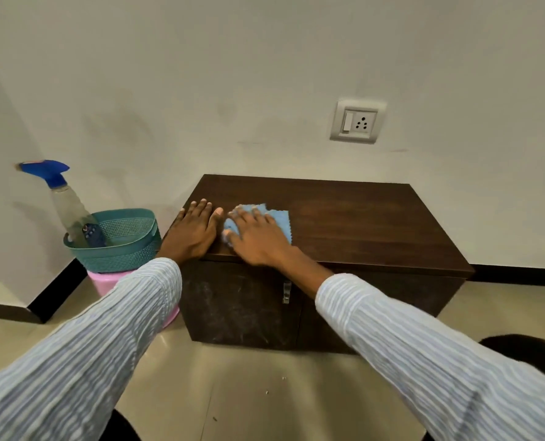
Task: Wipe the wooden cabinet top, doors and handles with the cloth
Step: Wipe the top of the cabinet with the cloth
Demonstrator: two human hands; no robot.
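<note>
A low dark wooden cabinet (360, 224) stands against the wall. On its top, near the front left, lies a light blue cloth (279, 219). My right hand (255, 237) presses flat on the cloth with straight, spread fingers. Beside it, my left hand (191, 230) rests flat on the bare cabinet top at the left edge. The two front doors (242, 307) look dusty and smeared. A small metal handle (286, 291) shows between them, below my right wrist.
Left of the cabinet, a teal basket (128, 246) sits on a pink stool (105, 284) and holds a spray bottle (64, 198) with a blue trigger. A wall socket (357, 121) is above the cabinet. The floor is beige tile.
</note>
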